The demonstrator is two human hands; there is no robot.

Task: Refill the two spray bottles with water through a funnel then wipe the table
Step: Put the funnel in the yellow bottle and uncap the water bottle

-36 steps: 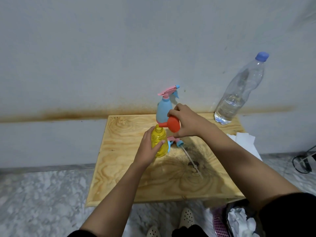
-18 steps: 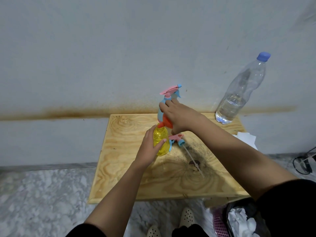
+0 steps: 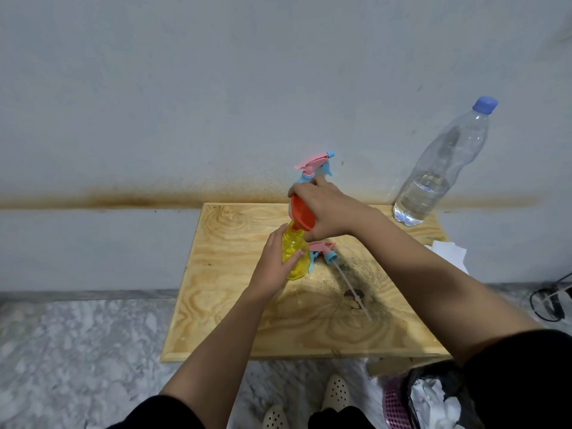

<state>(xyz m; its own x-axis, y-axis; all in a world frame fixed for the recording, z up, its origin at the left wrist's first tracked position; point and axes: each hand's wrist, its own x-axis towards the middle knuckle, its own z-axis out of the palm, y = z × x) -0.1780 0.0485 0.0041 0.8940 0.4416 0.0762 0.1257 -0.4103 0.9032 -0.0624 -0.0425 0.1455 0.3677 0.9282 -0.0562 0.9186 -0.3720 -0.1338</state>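
Gripping the yellow bottle [image 3: 294,258] upright on the table [image 3: 235,305] with the left hand [image 3: 272,269], thumb across its front, fingers curled round it. Clamping the funnel [image 3: 301,213] with the right hand [image 3: 326,212], fingers curled over its rim; tilted, spout at the yellow bottle's mouth, just below those fingers. Right behind the right fingers: a blue bottle [image 3: 305,178]. Under the right palm, on the table: a loose sprayer [image 3: 322,252]. Well right of both hands: a water bottle [image 3: 433,174].
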